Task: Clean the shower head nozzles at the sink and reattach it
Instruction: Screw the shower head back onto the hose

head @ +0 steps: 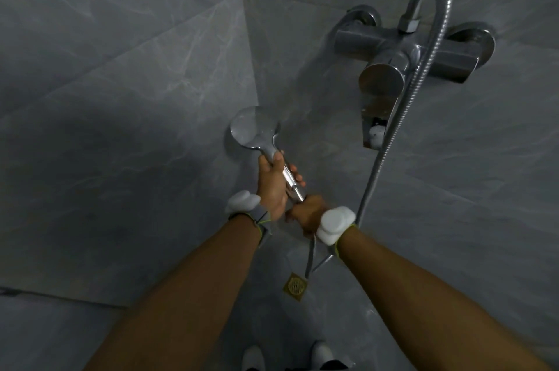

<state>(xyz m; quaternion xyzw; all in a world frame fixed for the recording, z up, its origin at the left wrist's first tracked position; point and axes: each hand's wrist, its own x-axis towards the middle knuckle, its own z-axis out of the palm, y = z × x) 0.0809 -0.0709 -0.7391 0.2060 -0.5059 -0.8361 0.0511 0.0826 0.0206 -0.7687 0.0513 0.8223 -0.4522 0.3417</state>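
A chrome shower head point(253, 128) points away from me with its round back showing; the nozzle face is hidden. My left hand point(272, 183) is wrapped around its handle. Just below, my right hand point(307, 212) is closed on the handle's lower end, where the ribbed metal hose point(402, 116) joins it. The hose drops from my right hand, loops near the floor, climbs the wall and arches over into the chrome mixer valve point(408, 53).
Grey marble-look tiled walls meet in a corner behind the shower head. A brass square floor drain point(295, 286) lies below my hands. The mixer's spout point(376, 131) juts out to the right. My two white shoes show at the bottom edge.
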